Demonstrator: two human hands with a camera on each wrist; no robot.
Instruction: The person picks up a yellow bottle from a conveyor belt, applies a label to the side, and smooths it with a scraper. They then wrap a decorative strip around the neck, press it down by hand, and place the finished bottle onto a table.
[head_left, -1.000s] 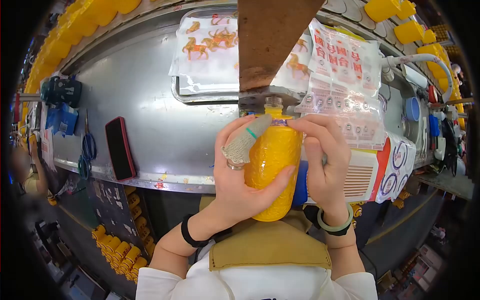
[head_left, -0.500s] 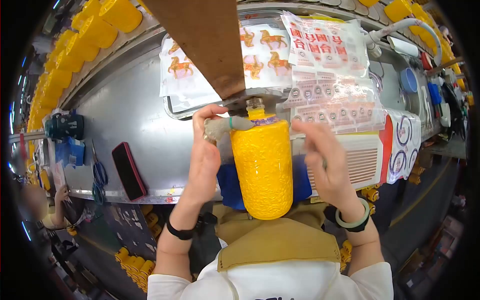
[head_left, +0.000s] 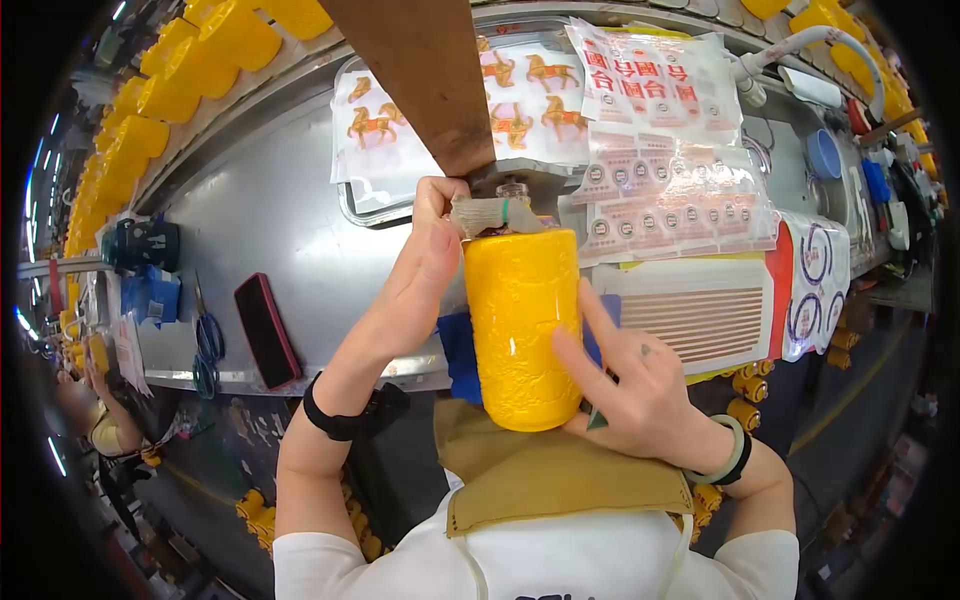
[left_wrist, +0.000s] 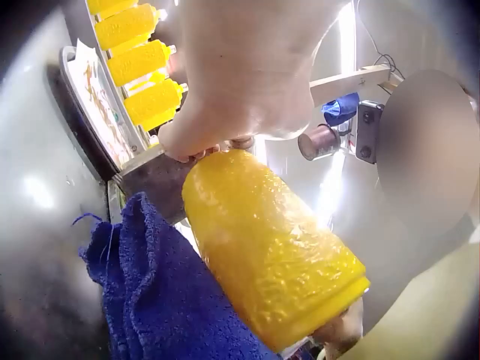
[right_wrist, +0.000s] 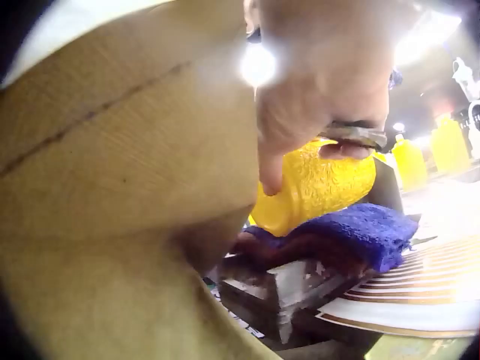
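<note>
A yellow embossed bottle (head_left: pixel 522 330) lies over a blue cloth (head_left: pixel 460 355), its glass neck pointing away from the body and its base towards it. At the neck end my left hand (head_left: pixel 415 275) curls its fingers, some in pale covers, round the neck and shoulder. My right hand (head_left: pixel 645 395) grips the lower part, with fingers along the right side and others at the base. The left wrist view shows the bottle (left_wrist: pixel 262 247) beside the blue cloth (left_wrist: pixel 165 285). In the right wrist view, fingers of the right hand (right_wrist: pixel 326 75) touch the bottle (right_wrist: pixel 322 184).
A brown beam (head_left: pixel 420 75) slants down to the neck. Horse-print sheets (head_left: pixel 375 150) lie on a tray behind it; printed label sheets (head_left: pixel 670 190) and a striped sheet (head_left: pixel 690 315) lie right. A phone (head_left: pixel 267 330) and scissors (head_left: pixel 208 340) lie left. Yellow bottles (head_left: pixel 235 40) line the back.
The right hand has moved from beside the shoulder down to the bottle's lower part and grips it. The left hand has closed in round the neck, and the purple strip seen there is now mostly covered.
</note>
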